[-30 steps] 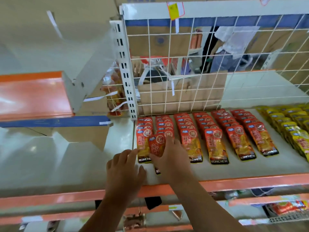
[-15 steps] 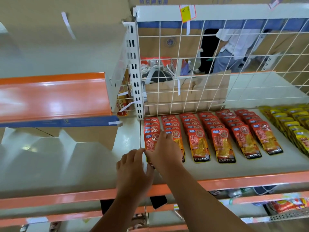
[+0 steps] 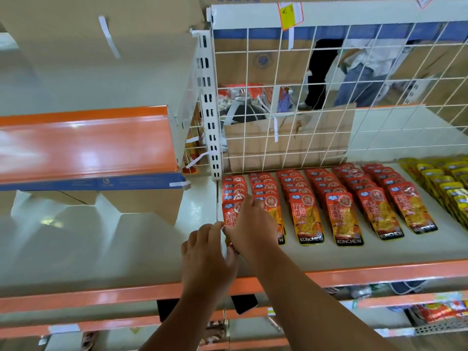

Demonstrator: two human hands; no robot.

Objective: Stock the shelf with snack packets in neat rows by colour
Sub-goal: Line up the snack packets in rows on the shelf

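Observation:
Several rows of red snack packets (image 3: 342,214) lie on the pale shelf (image 3: 379,252), with yellow packets (image 3: 453,188) in rows at the far right. My right hand (image 3: 253,226) lies over the front red packet (image 3: 229,214) of the leftmost row and holds it, thumb at its left edge. My left hand (image 3: 207,254) is just below and left of it; its fingers touch the packet's lower left corner. Most of that packet is hidden under my right hand.
A white wire grid (image 3: 329,97) backs the shelf, with cardboard (image 3: 291,140) and a person (image 3: 359,72) behind it. An orange shelf (image 3: 83,143) juts out at the left over a cardboard box. The shelf's orange front lip (image 3: 379,272) runs below; more packets (image 3: 438,312) lie on the lower shelf.
My right hand has carried the red packet left from the second row to the front of the leftmost row. My left hand has moved up to the packet's lower corner.

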